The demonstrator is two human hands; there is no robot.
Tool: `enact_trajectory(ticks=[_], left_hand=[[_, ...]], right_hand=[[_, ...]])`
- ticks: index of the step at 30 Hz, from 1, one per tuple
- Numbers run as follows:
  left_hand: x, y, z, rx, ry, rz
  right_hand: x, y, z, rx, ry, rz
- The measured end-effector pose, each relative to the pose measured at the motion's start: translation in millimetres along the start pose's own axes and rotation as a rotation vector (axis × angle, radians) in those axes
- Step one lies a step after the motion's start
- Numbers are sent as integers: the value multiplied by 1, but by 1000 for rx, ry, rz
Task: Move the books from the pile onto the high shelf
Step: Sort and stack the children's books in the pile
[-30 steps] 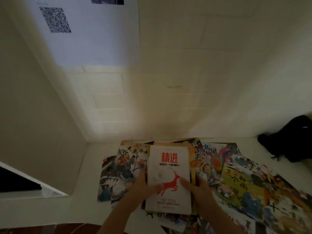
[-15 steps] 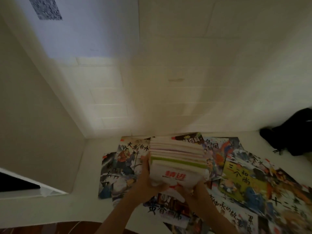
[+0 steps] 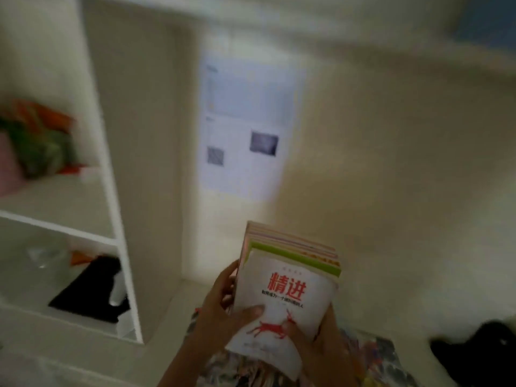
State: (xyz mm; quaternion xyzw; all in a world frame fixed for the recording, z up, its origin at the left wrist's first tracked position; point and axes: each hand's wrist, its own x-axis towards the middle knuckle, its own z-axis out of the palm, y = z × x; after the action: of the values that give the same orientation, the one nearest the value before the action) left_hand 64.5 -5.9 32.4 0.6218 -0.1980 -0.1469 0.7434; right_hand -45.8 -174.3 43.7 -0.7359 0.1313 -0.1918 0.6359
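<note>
I hold a stack of books [image 3: 290, 277] off the surface, tilted up toward me, its top cover white with red characters and a red deer. My left hand [image 3: 223, 311] grips the stack's left edge with the thumb on the cover. My right hand [image 3: 321, 336] grips the lower right corner, thumb also on the cover. Under my arms, more picture books [image 3: 374, 356] lie spread on the white surface, blurred. A white shelf unit [image 3: 111, 191] stands to the left; the underside of a higher shelf [image 3: 279, 12] runs across the top of the view.
The left unit holds blurred colourful items [image 3: 36, 141] on one level and a black object [image 3: 92, 289] with clear plastic below. A printed sheet [image 3: 245, 129] hangs on the back wall. A black object [image 3: 480, 350] lies at the right on the surface.
I have lifted the stack clear of the spread books and tilted it up. My view has swung upward and left, so the shelf unit now shows.
</note>
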Motion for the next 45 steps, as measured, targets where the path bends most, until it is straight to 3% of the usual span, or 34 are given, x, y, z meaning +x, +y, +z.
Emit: enact_trajectory(ticks=[5,11,16,23,30,35,39,43,45], left_hand=[[-58,93,-30,21,281,257],[-106,216,-65,127,508,500],[-97,325,-72,160,497,649],[-12,432,-45,113,377,766],[85,442,-25,70,263,800],[128,432,-32,121,338,791],[130,423,-60,319,205,608],[112,430,-92,570,85,662],[111,433,-101,637,98,657]], right_hand=[[-12,-97,37,97,-314,-179],[-17,-208,89,69,-399,-412],[5,-323,101,80,-434,-636],[83,-447,70,-13,-415,-795],[170,-468,46,-137,-438,-641],[208,-453,53,-95,-507,-492],[219,-446,55,-134,-564,-435],[228,-448,52,-209,-567,-443],[234,-453,53,-240,-586,-431]])
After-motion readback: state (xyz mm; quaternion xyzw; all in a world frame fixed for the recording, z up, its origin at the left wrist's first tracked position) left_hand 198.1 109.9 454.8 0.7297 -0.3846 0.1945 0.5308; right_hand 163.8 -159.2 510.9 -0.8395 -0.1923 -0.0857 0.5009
